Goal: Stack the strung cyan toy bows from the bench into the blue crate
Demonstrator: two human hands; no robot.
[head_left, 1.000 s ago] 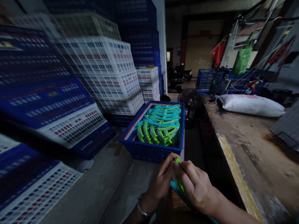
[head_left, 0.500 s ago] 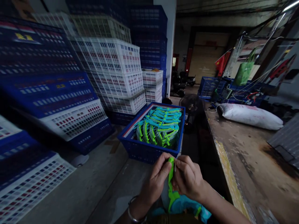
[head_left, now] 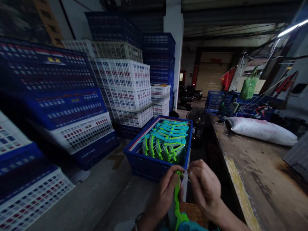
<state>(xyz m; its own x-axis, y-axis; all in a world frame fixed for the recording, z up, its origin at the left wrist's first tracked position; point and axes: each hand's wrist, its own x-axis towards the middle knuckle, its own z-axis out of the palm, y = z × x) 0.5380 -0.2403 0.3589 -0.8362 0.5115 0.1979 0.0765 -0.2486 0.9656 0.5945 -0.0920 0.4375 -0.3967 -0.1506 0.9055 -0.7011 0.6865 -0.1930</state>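
My left hand (head_left: 169, 186) is closed on the bright green edge of a green-and-teal piece (head_left: 177, 195), near its upper end. The piece hangs down toward my lap, and its teal lower part runs out of view at the bottom. A thin white thread (head_left: 186, 177) stretches from that upper end toward my right hand (head_left: 205, 184), whose fingers are pinched together around it. Just beyond my hands stands a blue crate (head_left: 144, 165) packed with several similar green-and-teal pieces (head_left: 168, 136), loose white strands lying across them.
Stacked blue and white crates (head_left: 120, 75) rise on the left and behind. A worktable (head_left: 260, 173) runs along the right, bearing a white sack (head_left: 262, 130). A fan (head_left: 198, 120) stands beyond the blue crate, near the table's far end.
My right hand has moved right, away from my left hand, and the thread now shows between them. My left hand still grips the piece. The view has tilted up slightly.
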